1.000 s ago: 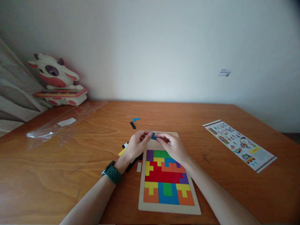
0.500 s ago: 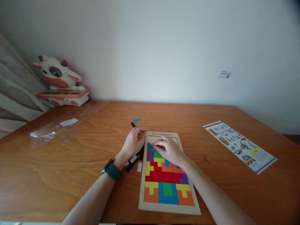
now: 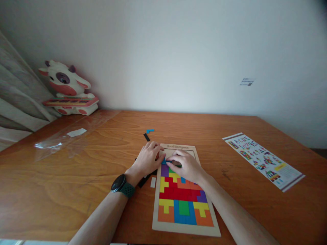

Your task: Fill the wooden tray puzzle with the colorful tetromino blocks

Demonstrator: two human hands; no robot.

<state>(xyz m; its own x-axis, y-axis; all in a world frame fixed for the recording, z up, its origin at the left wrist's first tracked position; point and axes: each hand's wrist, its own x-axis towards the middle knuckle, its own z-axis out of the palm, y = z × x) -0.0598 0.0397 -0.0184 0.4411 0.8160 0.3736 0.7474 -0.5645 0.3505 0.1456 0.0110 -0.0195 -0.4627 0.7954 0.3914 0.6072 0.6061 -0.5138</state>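
Behind everything we had a pale wall (image 3: 163, 54), and in front of it the wooden tabletop (image 3: 76, 200) spread out beneath our work. A light curtain (image 3: 20, 92) hung at the left edge, and a clear plastic bag (image 3: 53, 146) lay flat near it, in front of a cow-shaped toy (image 3: 68, 88) with a little keyboard. Straight before us was the wooden puzzle board (image 3: 186, 231), its lower and middle rows filled with coloured tiles (image 3: 176, 194) in red, orange, yellow, blue, green and purple. Well to its right we had a printed leaflet (image 3: 263, 160) lying at a slant. Our right hand (image 3: 187, 166) was over the upper part of the board, thumb and forefinger pinching the blue tile (image 3: 164, 162), which was at the upper left of the frame, just above a purple tile (image 3: 165, 170). Our left hand (image 3: 148, 158) rested across the board's left edge with its fingers loosely bent and the thumb tip beside the blue tile; we could not tell whether they gripped anything. We wore a dark watch (image 3: 118, 183) on the left wrist. Dark pieces (image 3: 143, 182) showed partly under that hand, a small white piece (image 3: 153, 182) lay just beside the board, and beyond were a black strip (image 3: 146, 137) and an L-shaped blue tile (image 3: 150, 131)
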